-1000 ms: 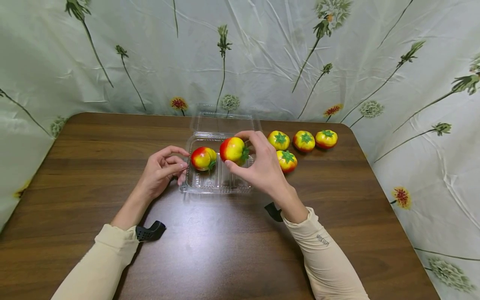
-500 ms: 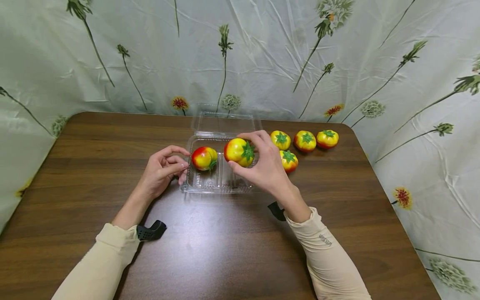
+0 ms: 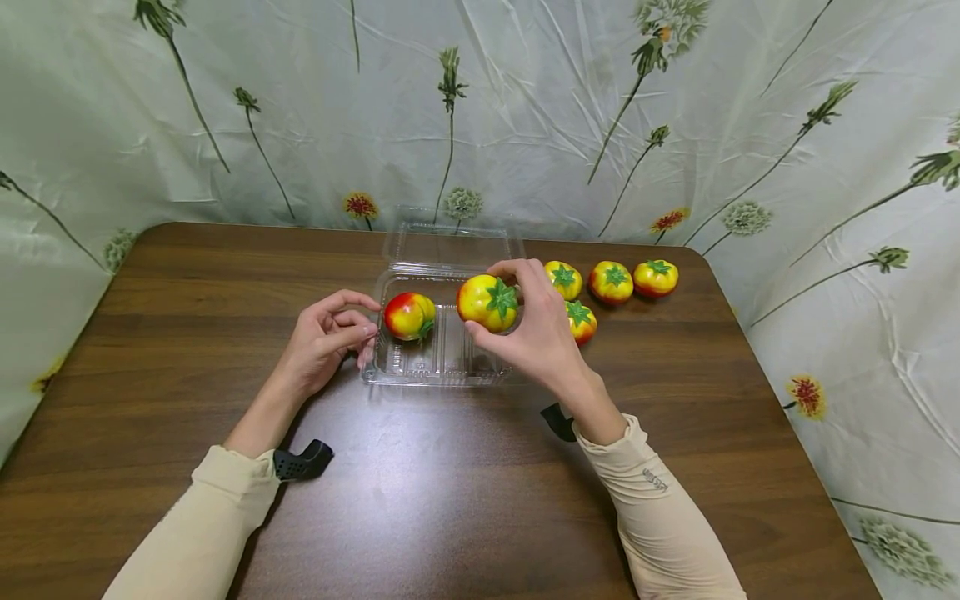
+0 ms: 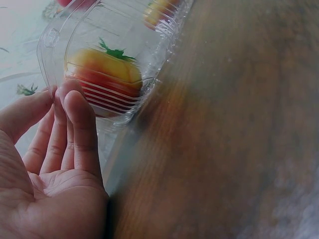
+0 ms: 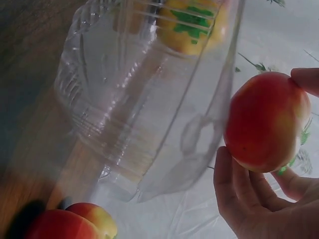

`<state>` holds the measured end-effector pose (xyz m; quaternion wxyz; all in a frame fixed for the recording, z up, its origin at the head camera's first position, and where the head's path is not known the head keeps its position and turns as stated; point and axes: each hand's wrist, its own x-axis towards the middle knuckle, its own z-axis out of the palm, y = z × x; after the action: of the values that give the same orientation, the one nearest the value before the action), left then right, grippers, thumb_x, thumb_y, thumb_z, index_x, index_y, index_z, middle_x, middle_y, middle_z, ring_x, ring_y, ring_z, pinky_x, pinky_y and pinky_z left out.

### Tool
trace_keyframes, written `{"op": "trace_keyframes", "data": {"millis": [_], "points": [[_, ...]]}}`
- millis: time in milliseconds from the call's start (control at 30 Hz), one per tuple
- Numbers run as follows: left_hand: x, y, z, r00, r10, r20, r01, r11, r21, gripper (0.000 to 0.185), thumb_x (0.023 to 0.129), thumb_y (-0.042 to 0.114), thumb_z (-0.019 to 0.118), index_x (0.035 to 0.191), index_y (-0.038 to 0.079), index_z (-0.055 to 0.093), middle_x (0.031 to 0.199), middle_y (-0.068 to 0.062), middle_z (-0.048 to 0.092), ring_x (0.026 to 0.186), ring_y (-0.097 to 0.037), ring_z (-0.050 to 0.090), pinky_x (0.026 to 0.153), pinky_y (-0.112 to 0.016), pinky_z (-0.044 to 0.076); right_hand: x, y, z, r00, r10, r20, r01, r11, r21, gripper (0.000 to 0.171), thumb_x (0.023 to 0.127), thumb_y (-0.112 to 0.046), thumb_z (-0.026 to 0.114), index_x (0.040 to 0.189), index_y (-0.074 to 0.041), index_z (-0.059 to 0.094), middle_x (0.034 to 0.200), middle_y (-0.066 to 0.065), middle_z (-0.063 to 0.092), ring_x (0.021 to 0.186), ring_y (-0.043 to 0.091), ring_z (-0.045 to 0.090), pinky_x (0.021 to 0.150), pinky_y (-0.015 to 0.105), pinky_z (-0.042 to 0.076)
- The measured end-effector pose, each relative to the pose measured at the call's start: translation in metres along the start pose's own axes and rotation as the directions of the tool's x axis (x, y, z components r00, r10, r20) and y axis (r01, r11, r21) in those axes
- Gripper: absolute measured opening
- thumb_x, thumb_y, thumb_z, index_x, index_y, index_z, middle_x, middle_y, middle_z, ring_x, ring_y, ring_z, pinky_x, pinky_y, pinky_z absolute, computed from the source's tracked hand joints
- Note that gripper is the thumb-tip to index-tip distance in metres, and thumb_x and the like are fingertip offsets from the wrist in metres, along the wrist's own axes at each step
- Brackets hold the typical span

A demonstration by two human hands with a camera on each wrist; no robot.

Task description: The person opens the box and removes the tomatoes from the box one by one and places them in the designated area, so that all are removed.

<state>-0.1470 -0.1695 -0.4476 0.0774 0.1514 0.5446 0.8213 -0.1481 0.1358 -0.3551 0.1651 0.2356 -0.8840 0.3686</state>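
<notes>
My right hand (image 3: 540,333) holds a red-and-yellow tomato (image 3: 487,303) between thumb and fingers, over the right part of a clear plastic clamshell container (image 3: 405,375). The tomato's green leafy top faces up. In the right wrist view this tomato (image 5: 264,122) is beside the container's rim, its red underside showing. Another tomato (image 3: 408,317) lies on its side in the container's left part. My left hand (image 3: 322,337) is at the container's left edge. In the left wrist view, thumb and finger of the left hand (image 4: 65,149) pinch the clear rim (image 4: 45,55).
Several more tomatoes sit on the brown table (image 3: 420,500) right of the container, among them a rear one (image 3: 611,282) and a nearer one (image 3: 581,323). The container's lid (image 3: 453,242) stands open at the back. A flower-printed curtain (image 3: 300,108) hangs behind the table.
My right hand has moved slightly right with the tomato and turned it, so its green top now faces up instead of right. The left hand has stayed at the container's edge.
</notes>
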Motion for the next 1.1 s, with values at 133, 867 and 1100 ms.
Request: {"op": "trace_keyframes", "data": {"millis": [133,867,1100], "points": [[0.0,0.0,0.0,1.0,0.002,0.003,-0.002,1.0,0.001,0.026,0.091,-0.017,0.053,0.117,-0.011,0.051,0.075,-0.015,0.067,0.05,-0.027,0.056,0.046,-0.03,0.053,-0.001,0.003,-0.002,1.0,0.006,0.007,-0.006,1.0,-0.006,0.055,0.073,-0.038,0.082,0.119,-0.017,0.059,0.113,-0.003,0.056,0.102,0.011,0.051,0.086,0.03,0.049],[0.0,0.001,0.0,1.0,0.008,0.004,-0.008,1.0,-0.002,0.026,0.091,-0.018,0.052,0.117,-0.011,0.051,0.076,-0.015,0.067,0.05,-0.027,0.056,0.046,-0.03,0.053,-0.003,0.019,-0.018,0.999,0.024,-0.026,-0.024,1.0,-0.018,0.059,0.073,-0.033,0.085,0.123,-0.014,0.062,0.117,0.002,0.058,0.108,0.017,0.053,0.089,0.036,0.049],[0.0,0.0,0.0,1.0,0.004,0.007,-0.004,1.0,0.001,0.026,0.091,-0.017,0.053,0.117,-0.01,0.051,0.076,-0.015,0.067,0.05,-0.027,0.056,0.045,-0.03,0.053,-0.006,0.032,-0.031,0.998,0.048,-0.041,-0.05,0.998,-0.038,0.06,0.073,-0.029,0.085,0.125,-0.011,0.06,0.121,0.004,0.059,0.109,0.019,0.052,0.091,0.039,0.047]]}}
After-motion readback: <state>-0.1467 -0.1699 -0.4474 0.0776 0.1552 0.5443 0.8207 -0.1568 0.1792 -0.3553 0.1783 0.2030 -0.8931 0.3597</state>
